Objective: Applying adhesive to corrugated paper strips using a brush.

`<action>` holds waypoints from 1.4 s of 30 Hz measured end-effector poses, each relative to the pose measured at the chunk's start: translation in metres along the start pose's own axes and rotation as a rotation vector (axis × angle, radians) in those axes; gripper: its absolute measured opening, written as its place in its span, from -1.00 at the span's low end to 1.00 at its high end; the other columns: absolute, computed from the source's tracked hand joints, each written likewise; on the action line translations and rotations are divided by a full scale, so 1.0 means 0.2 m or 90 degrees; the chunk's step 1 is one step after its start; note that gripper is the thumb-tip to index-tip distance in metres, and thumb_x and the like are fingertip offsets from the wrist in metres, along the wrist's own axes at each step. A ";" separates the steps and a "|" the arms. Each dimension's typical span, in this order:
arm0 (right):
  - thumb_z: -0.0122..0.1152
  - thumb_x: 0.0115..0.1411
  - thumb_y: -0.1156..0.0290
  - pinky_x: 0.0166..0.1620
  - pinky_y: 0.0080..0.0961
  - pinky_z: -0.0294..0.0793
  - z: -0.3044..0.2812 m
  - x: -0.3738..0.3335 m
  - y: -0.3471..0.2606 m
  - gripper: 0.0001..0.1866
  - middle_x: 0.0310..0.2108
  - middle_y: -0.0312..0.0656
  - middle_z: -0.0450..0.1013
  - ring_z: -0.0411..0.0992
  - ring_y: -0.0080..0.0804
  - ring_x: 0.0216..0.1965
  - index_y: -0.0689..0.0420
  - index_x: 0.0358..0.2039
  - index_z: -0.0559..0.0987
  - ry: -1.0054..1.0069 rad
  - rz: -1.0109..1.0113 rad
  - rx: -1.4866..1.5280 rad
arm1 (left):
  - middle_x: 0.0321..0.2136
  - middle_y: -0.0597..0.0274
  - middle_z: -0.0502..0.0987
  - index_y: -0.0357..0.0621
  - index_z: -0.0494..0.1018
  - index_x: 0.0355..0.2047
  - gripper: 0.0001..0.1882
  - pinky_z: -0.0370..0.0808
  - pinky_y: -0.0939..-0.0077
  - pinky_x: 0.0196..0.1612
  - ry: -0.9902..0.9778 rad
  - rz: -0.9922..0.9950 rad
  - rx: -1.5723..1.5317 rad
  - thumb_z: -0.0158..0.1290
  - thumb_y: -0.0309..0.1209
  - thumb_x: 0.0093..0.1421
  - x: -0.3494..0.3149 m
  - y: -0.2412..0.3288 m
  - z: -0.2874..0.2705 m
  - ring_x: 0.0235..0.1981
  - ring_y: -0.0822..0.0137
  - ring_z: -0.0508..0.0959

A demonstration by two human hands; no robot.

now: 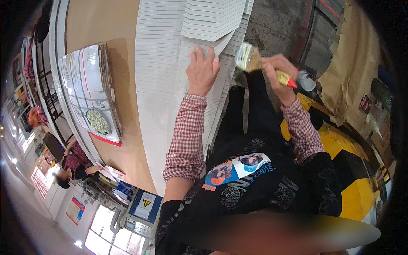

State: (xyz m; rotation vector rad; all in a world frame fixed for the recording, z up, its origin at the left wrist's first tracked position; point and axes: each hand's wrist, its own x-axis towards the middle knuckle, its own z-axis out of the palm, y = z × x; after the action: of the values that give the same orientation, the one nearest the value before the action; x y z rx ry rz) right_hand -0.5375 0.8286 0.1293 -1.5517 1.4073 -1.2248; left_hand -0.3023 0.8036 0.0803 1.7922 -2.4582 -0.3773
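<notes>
My right hand (pixel 281 77) grips a flat paintbrush (pixel 250 58) by its yellow, red-tipped handle. The brush's pale, smeared-looking bristles are held in the air, off the right edge of the paper. My left hand (pixel 201 73) lies flat with fingers spread on fanned sheets of white paper (pixel 159 68), whose overlapping edges form many thin lines. Just beyond those fingertips, a smaller stack of sheets (pixel 212 21) with angled ends rests on top.
A plastic-wrapped bundle (pixel 91 72) with a roll of pale green rings (pixel 97 121) lies on the brown tabletop (pixel 123 25) to the left. At right are a white cup (pixel 306 80), brown wrapping paper (pixel 350 63) and a yellow-black surface (pixel 335 144). Another person (pixel 76 163) works far left.
</notes>
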 end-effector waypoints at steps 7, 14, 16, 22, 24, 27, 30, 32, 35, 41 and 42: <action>0.12 -0.01 0.57 -0.48 -0.58 0.36 0.06 -0.10 0.05 -0.94 -0.57 -0.17 0.45 0.41 -0.45 -0.56 0.28 -0.58 0.50 -0.048 -0.003 -0.001 | -0.05 -0.36 0.29 -0.14 0.34 0.00 -0.55 0.50 0.14 -0.27 0.018 -0.006 -0.009 -0.11 -0.16 0.16 -0.02 0.01 0.05 -0.05 -0.32 0.31; 0.10 0.01 0.57 -0.45 -0.56 0.36 -0.03 -0.09 -0.09 -0.91 -0.56 -0.15 0.45 0.41 -0.47 -0.53 0.31 -0.59 0.49 -0.014 0.032 0.028 | 0.09 -0.38 0.12 -0.20 0.21 0.10 -0.32 0.27 0.05 0.04 0.055 -0.075 -0.015 0.02 -0.03 0.07 -0.14 0.09 0.07 0.11 -0.34 0.11; 0.07 0.03 0.58 -0.43 -0.56 0.36 -0.06 -0.06 -0.06 -0.89 -0.54 -0.16 0.46 0.40 -0.49 -0.52 0.31 -0.60 0.47 0.025 0.032 0.006 | 0.13 -0.37 0.05 -0.21 0.15 0.13 -0.25 0.17 0.03 0.12 0.076 -0.089 0.004 0.06 -0.02 0.04 -0.26 0.14 0.11 0.16 -0.32 0.04; 0.10 0.03 0.58 -0.44 -0.59 0.35 0.01 -0.02 0.01 -0.91 -0.53 -0.17 0.46 0.40 -0.49 -0.52 0.31 -0.58 0.48 0.035 -0.006 0.012 | 0.13 -0.40 0.04 -0.25 0.15 0.13 -0.25 0.11 0.04 0.14 0.034 -0.095 -0.003 0.09 -0.08 0.02 -0.42 0.12 0.11 0.16 -0.34 0.03; 0.10 0.03 0.57 -0.43 -0.58 0.37 0.04 -0.02 0.04 -0.93 -0.53 -0.18 0.46 0.41 -0.47 -0.51 0.29 -0.56 0.49 0.052 -0.044 -0.015 | 0.07 -0.37 0.16 -0.19 0.22 0.09 -0.38 0.27 0.16 0.06 0.032 -0.057 -0.017 0.02 -0.14 0.07 -0.40 0.07 0.09 0.10 -0.31 0.17; 0.11 0.02 0.56 -0.42 -0.57 0.38 0.09 -0.13 0.05 -0.93 -0.54 -0.17 0.45 0.41 -0.46 -0.51 0.29 -0.55 0.50 0.016 0.001 0.007 | 0.00 -0.27 0.27 -0.13 0.28 0.06 -0.52 0.40 0.25 -0.07 0.017 -0.021 -0.029 -0.09 -0.20 0.14 -0.38 0.02 0.05 0.02 -0.25 0.29; 0.12 0.01 0.55 -0.43 -0.57 0.38 0.10 -0.28 -0.01 -0.92 -0.55 -0.14 0.45 0.41 -0.45 -0.52 0.28 -0.57 0.50 -0.046 0.059 0.034 | -0.02 -0.17 0.32 -0.08 0.31 0.04 -0.58 0.43 0.25 -0.14 -0.014 -0.032 -0.017 -0.19 -0.24 0.20 -0.36 0.02 0.03 -0.01 -0.18 0.34; 0.11 0.01 0.55 -0.44 -0.57 0.38 0.11 -0.29 -0.04 -0.92 -0.54 -0.14 0.46 0.41 -0.45 -0.52 0.27 -0.58 0.50 -0.070 0.088 0.045 | -0.04 -0.19 0.32 -0.09 0.31 0.02 -0.58 0.47 0.25 -0.21 0.002 -0.016 -0.016 -0.18 -0.23 0.19 -0.37 -0.03 0.03 -0.03 -0.19 0.33; 0.11 0.02 0.55 -0.44 -0.56 0.38 0.06 -0.20 -0.08 -0.91 -0.54 -0.15 0.47 0.42 -0.43 -0.53 0.28 -0.57 0.50 0.011 0.017 0.034 | -0.06 -0.20 0.33 -0.09 0.32 0.00 -0.59 0.49 0.23 -0.27 0.013 -0.002 -0.032 -0.17 -0.22 0.18 -0.37 -0.04 0.03 -0.04 -0.20 0.33; 0.11 0.01 0.56 -0.47 -0.54 0.35 0.12 -0.27 -0.02 -0.93 -0.58 -0.20 0.43 0.40 -0.44 -0.54 0.28 -0.57 0.49 -0.018 0.040 -0.024 | -0.01 -0.17 0.29 -0.11 0.31 0.02 -0.56 0.43 0.21 -0.14 0.031 -0.008 -0.050 -0.10 -0.21 0.16 -0.36 0.01 0.07 0.00 -0.18 0.30; 0.10 0.02 0.57 -0.46 -0.56 0.35 0.14 -0.32 -0.04 -0.92 -0.58 -0.19 0.42 0.40 -0.46 -0.53 0.28 -0.57 0.49 -0.054 0.048 0.005 | 0.00 -0.23 0.27 -0.14 0.31 0.02 -0.50 0.42 0.17 -0.12 0.044 -0.011 -0.047 -0.03 -0.16 0.12 -0.38 0.00 0.09 0.01 -0.24 0.27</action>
State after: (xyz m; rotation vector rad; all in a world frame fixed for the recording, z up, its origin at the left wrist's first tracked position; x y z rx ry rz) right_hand -0.5059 0.8904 0.1170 -1.5132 1.3912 -1.1054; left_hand -0.2827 0.8791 0.0693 1.7675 -2.3520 -0.3944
